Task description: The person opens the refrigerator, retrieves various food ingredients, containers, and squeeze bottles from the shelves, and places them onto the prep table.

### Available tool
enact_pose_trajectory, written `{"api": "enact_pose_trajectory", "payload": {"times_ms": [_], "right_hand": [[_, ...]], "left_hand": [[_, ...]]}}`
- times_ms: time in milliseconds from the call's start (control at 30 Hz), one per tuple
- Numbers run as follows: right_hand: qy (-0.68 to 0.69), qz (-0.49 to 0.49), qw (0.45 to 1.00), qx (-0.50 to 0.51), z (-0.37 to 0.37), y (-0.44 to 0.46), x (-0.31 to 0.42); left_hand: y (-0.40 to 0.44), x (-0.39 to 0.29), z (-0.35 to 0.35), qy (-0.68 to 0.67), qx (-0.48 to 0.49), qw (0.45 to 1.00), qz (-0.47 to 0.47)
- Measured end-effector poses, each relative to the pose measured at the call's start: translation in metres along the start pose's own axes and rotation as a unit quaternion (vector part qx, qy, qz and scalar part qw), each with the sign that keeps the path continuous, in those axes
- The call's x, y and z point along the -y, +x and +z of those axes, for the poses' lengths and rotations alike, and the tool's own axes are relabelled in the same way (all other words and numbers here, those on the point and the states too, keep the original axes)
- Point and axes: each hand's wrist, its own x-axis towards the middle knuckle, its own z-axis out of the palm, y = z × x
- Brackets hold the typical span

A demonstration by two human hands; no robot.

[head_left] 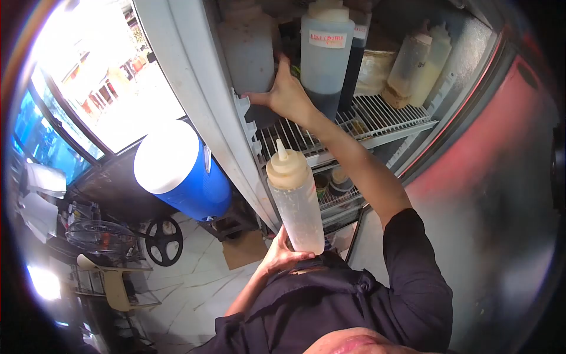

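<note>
My left hand (279, 255) is closed around the lower part of a clear squeeze bottle (299, 215) with a cream nozzle cap, which stands upright in front of my chest. The bottle looks nearly empty, with cloudy residue on its walls. My right hand (290, 97) reaches into the refrigerator and grips the lower part of a large translucent bottle (247, 62) at the left of the shelf; its top is in shadow. Just right of that hand is a tall labelled bottle (326, 62) with dark liquid in its lower part.
More bottles (407, 68) and a metal pot (375, 69) sit on the wire shelf (383, 128). Small containers (341, 180) are on the shelf below. Left of the refrigerator frame (183, 65) stand a blue drum cooler (197, 183) with a white lid, a fan (101, 237) and a chair (118, 289).
</note>
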Motion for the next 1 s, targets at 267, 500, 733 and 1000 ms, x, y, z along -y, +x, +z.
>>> {"api": "enact_pose_trajectory", "payload": {"times_ms": [267,500,733,1000], "right_hand": [[0.016,0.006,0.997,-0.080,-0.019,-0.056,0.018],[0.332,-0.039,0.933,-0.134,-0.050,-0.100,0.003],[0.353,-0.053,0.925,-0.128,-0.061,-0.107,-0.012],[0.311,-0.043,0.948,-0.043,-0.050,-0.098,-0.007]], "left_hand": [[-0.002,-0.008,0.001,-0.002,0.009,1.000,0.000],[0.000,-0.003,-0.001,0.014,0.006,1.000,0.006],[0.002,-0.003,-0.001,0.043,0.015,0.999,0.004],[0.002,0.003,-0.003,0.035,0.010,0.999,0.023]]}}
